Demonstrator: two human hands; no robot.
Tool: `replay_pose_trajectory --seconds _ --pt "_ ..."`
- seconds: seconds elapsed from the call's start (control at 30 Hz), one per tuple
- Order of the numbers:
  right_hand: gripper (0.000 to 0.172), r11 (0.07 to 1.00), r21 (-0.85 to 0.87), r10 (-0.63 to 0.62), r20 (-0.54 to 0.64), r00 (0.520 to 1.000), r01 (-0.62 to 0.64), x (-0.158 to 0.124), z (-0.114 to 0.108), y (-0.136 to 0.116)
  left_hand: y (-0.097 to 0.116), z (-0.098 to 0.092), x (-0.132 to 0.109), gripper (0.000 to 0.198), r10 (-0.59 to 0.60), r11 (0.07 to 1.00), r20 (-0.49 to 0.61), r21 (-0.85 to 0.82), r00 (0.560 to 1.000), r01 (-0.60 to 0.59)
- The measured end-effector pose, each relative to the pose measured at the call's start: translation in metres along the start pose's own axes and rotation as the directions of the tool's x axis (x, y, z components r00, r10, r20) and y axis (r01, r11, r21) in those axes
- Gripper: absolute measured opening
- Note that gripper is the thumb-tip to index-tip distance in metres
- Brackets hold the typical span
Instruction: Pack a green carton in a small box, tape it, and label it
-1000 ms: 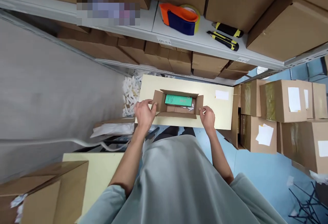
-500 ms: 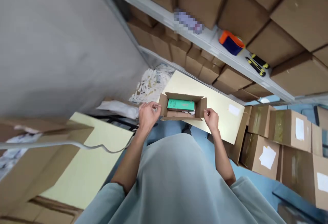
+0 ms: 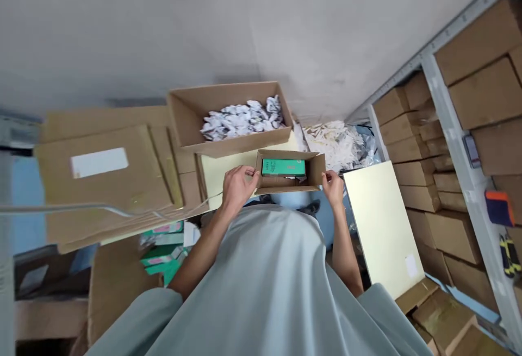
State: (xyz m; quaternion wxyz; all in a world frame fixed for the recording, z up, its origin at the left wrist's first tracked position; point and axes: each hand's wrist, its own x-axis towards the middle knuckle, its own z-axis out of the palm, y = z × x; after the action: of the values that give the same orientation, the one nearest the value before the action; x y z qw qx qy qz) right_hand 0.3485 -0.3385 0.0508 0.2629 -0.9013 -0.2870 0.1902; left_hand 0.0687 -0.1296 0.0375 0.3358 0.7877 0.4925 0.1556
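A small open cardboard box [image 3: 316, 170] is held in front of my body at waist height. Inside it lies a green printed carton [image 3: 283, 167], with a bit of whitish paper below its right part. My left hand [image 3: 238, 188] pinches the box's left edge between thumb and fingers. On the opposite end, my right hand [image 3: 333, 187] grips the right edge the same way. Just beyond the held box stands a larger open cardboard box [image 3: 222, 95] containing crumpled printed paper [image 3: 244, 119].
Flattened cardboard [image 3: 110, 182] with a white label lies on the left. Green cartons [image 3: 163, 258] sit lower left. Paper scraps [image 3: 334, 141] are heaped near the wall. A pale tabletop [image 3: 379, 220] and a shelf [image 3: 457, 138] of boxes are on the right, with yellow-black cutters [image 3: 509, 253].
My view has turned left, from the shelf and the right tabletop to the large box of crumpled paper. Both hands have carried the small box along, still holding its ends.
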Motion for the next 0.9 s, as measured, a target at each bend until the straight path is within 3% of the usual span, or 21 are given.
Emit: replay_pose_trajectory --seconds 0.13,0.27,0.4,0.53,0.6,0.67,0.77,0.83,0.9 --pt "0.024 0.991 -0.041 -0.117 0.168 0.979 0.126 0.020 0.044 -0.061 -0.054 -0.044 -0.013 0.016 -0.151 0.988 -0.090 -0.048 0.984 0.147" --pt "0.022 0.979 -0.090 -0.156 0.261 0.953 0.185 0.029 0.069 -0.099 -0.086 -0.059 -0.027 0.023 -0.290 0.956 -0.168 -0.094 0.942 0.277" --pt "0.020 0.963 -0.136 -0.187 0.288 0.939 0.233 0.040 0.070 -0.127 -0.098 -0.060 -0.032 0.026 -0.397 0.916 -0.183 -0.146 0.900 0.374" --pt "0.027 0.908 -0.185 -0.337 0.213 0.917 0.377 0.071 0.063 -0.178 -0.090 -0.065 -0.020 0.041 -0.370 0.927 -0.284 -0.179 0.885 0.330" --pt "0.028 0.840 -0.209 -0.438 0.282 0.854 0.500 0.093 0.069 -0.219 -0.082 -0.070 -0.007 0.054 -0.306 0.950 -0.346 -0.164 0.887 0.265" --pt "0.028 0.736 -0.229 -0.513 0.425 0.746 0.637 0.113 0.088 -0.268 -0.075 -0.074 0.010 0.057 -0.216 0.975 -0.361 -0.127 0.907 0.182" --pt "0.036 0.536 -0.272 -0.548 0.609 0.574 0.799 0.129 0.138 -0.341 -0.071 -0.074 0.033 0.053 -0.098 0.995 -0.312 -0.058 0.945 0.084" --pt "0.039 0.469 -0.263 -0.535 0.675 0.508 0.843 0.129 0.178 -0.379 -0.072 -0.070 0.044 0.052 -0.075 0.997 -0.270 -0.019 0.960 0.072" --pt "0.039 0.430 -0.263 -0.506 0.722 0.472 0.864 0.123 0.214 -0.404 -0.074 -0.063 0.051 0.054 -0.078 0.997 -0.248 0.007 0.966 0.082"
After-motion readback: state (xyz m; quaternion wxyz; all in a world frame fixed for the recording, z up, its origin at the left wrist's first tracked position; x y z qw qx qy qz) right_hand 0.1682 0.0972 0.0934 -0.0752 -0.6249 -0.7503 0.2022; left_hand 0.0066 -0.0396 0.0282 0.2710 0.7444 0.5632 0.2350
